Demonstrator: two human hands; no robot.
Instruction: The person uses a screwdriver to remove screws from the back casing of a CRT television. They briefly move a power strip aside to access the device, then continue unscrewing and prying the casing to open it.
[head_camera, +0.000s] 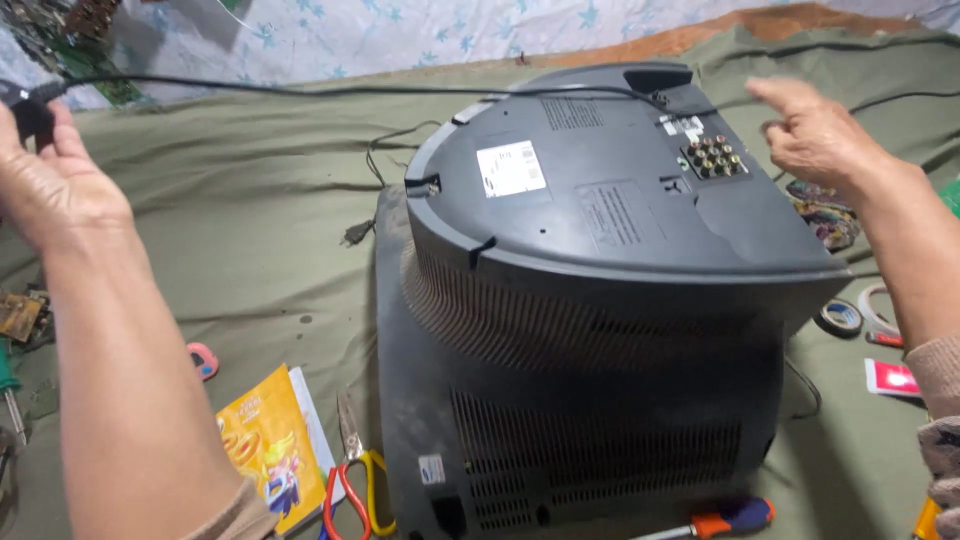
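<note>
A dark grey tube television (590, 300) lies screen down on an olive cloth (240, 210), its vented back shell facing me. My left hand (50, 180) is raised at the far left and grips a black cable (330, 90) that stretches across to the top of the set. My right hand (815, 130) hovers above the right rear corner, near the panel of round sockets (712, 157), fingers loosely curled and holding nothing.
An orange-handled screwdriver (720, 520) lies at the set's near edge. Scissors with red and yellow handles (352, 480) and a yellow packet (265, 445) sit at front left. Tape rolls (840, 317) lie at right. A loose plug (357, 233) rests left of the set.
</note>
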